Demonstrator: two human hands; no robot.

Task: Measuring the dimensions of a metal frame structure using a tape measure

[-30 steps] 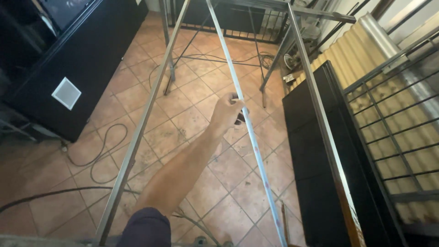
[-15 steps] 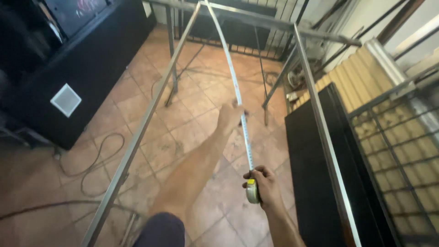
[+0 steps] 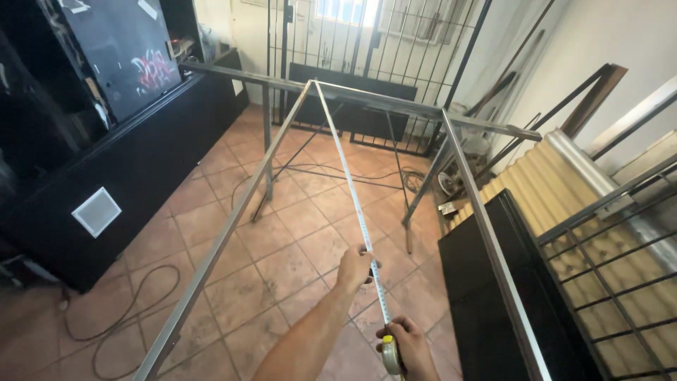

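Yellow showed on the tape measure case (image 3: pixel 390 355), which the right hand (image 3: pixel 410 347) had wrapped in closed fingers at the bottom edge of the head view. From that case the tape blade (image 3: pixel 345 176) ran up and away in a straight pale line. Just ahead of the right hand, the left hand (image 3: pixel 355 268) was pinched shut on the blade, thumb and fingers on either side of it, with the forearm reaching out from below. So the blade passed first through the right grip at the case, then through the left pinch, and beyond that it hung free in the air across the open middle of the steel frame (image 3: pixel 486 233). Its far end met the far left corner of the frame, where the left rail joined the cross bar; whether it was hooked on there could not be told. The frame's two long rails flanked the blade, left and right, well apart from both hands. Below lay the terracotta tile floor (image 3: pixel 282 240), with a dark cable (image 3: pixel 130 310) looped on it at the left, beside a black cabinet (image 3: pixel 127 169). Corrugated sheeting (image 3: pixel 557 183) and a black barred gate (image 3: pixel 613 247) stood at the right.
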